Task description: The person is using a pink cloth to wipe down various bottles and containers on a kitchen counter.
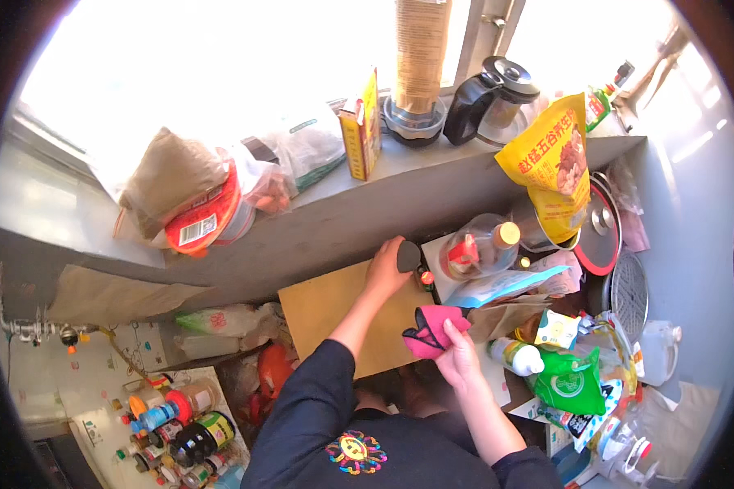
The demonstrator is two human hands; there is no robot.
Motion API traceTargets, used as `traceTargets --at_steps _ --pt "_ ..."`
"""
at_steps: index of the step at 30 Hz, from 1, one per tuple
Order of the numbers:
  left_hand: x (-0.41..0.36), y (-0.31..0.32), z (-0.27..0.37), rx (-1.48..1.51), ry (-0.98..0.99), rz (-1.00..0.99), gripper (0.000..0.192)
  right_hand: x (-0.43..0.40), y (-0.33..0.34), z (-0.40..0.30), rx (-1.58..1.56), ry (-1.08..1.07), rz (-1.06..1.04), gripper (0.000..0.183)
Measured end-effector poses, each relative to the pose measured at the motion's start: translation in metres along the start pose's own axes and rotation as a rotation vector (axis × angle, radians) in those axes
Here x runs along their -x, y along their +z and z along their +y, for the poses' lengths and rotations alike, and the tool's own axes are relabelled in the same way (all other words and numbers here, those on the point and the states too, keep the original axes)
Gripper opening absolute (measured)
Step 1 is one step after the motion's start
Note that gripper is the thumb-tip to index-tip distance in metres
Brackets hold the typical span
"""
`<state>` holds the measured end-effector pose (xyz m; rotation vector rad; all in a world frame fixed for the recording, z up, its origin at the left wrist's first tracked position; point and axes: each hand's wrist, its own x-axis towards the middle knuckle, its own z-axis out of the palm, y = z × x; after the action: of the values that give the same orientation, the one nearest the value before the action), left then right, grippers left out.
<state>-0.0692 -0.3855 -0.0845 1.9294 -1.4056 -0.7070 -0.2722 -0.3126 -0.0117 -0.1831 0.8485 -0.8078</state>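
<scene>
My left hand (386, 266) is closed around a container with a round dark lid (408, 257), at the far right corner of a tan board (330, 312). Most of the container's body is hidden by the hand and lid. Beside it stands a small bottle with a red cap (427, 278). Bunched in my right hand (460, 357) is a pink cloth with dark edging (435, 330), held above the board's right edge. Just right of that hand lies a white bottle (518, 357).
A large clear jug (474, 247) and a yellow food bag (553, 165) crowd the right. On the windowsill (397, 165) stand a yellow box (362, 131) and a black-handled glass pitcher (495, 101). Several sauce bottles (202, 437) fill the lower left. Green packaging (569, 379) lies at right.
</scene>
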Motion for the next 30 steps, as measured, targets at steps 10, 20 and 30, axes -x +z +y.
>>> traceTargets --at_steps 10,20,30 --pt "0.139 -0.139 0.075 0.407 0.057 0.371 0.072 0.011 0.064 0.006 0.053 -0.015 -0.185 0.042" --pt "0.265 -0.221 0.097 0.039 0.201 0.655 0.074 0.086 0.158 0.036 0.347 -0.238 -0.598 0.038" --pt "0.358 -0.263 0.106 -0.309 0.103 0.878 0.071 0.154 0.213 0.092 1.091 -0.837 -1.432 0.052"
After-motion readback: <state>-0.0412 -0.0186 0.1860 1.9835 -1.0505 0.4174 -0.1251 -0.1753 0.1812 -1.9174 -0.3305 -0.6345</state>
